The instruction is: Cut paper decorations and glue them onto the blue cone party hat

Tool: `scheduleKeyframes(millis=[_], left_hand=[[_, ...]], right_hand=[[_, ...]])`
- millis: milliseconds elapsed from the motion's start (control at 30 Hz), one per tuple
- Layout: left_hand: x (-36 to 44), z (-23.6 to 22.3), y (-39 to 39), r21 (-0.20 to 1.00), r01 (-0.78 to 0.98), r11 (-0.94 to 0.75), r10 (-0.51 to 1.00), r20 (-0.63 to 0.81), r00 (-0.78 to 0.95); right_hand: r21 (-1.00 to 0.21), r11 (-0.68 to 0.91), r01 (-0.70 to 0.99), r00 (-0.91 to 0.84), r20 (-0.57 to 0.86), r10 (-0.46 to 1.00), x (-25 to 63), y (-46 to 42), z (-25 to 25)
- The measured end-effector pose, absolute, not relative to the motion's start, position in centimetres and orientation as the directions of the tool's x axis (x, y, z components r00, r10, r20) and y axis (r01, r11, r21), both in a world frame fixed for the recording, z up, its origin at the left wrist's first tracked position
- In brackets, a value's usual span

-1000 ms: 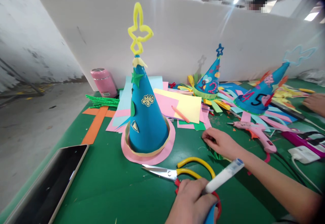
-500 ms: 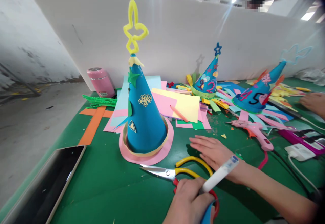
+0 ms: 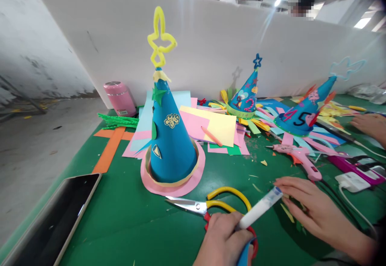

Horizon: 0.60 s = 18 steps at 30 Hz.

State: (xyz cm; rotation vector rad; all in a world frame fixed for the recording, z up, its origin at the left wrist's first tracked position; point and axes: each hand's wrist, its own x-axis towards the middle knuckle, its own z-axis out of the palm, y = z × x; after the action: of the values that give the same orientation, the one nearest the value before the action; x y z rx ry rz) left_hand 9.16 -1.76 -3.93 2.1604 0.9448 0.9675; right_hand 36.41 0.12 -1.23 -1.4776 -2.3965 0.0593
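My left hand (image 3: 224, 238) is closed around a white marker (image 3: 261, 208) with a blue end, and a blue piece shows below the fingers. Under that hand lie scissors (image 3: 193, 205) with yellow and red handles, the blades pointing left. My right hand (image 3: 313, 207) is low over the table with its fingers stretched and slightly curved. Small green and yellow paper scraps (image 3: 288, 213) lie beside and under its palm. A blue cone hat (image 3: 173, 149) stands upright ahead, with a pink brim, cut-out stickers and a yellow pipe-cleaner shape on top.
A phone (image 3: 54, 217) lies at left. Behind are a pink flask (image 3: 120, 99), green pipe cleaners (image 3: 117, 121), coloured paper (image 3: 224, 127) and two decorated hats (image 3: 244, 99). At right are a pink glue gun (image 3: 301, 159), a power strip (image 3: 356, 165) and another person's hand (image 3: 370, 127).
My right hand has swept from near the scissors and hat toward the right and nearer me, with scraps moving along. My left hand, marker and scissors have stayed put.
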Motion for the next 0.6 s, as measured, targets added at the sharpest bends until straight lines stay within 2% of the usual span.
scheduleKeyframes(millis=[233,333,467,600], left_hand=[[9.3,-4.2,-1.4,0.859,0.184,-0.477,0.837,0.380,0.394],[9.1,-2.9,-1.0,0.915,0.096,-0.393,0.871,0.337,0.357],[8.6,-1.1,-0.8,0.963,0.155,-0.221,0.947,0.174,0.271],[8.4,0.0,-0.7,0.972,0.138,-0.192,0.958,0.155,0.240]], right_hand=[[-0.337,0.406,0.849,-0.341,0.236,0.910,28.7,6.6,-1.4],[-0.331,0.373,0.867,-0.308,0.235,0.922,27.6,9.7,-1.5],[-0.300,0.387,0.872,-0.345,0.185,0.920,27.3,11.7,-1.3],[-0.290,0.404,0.868,-0.386,0.121,0.915,28.0,10.2,-1.0]])
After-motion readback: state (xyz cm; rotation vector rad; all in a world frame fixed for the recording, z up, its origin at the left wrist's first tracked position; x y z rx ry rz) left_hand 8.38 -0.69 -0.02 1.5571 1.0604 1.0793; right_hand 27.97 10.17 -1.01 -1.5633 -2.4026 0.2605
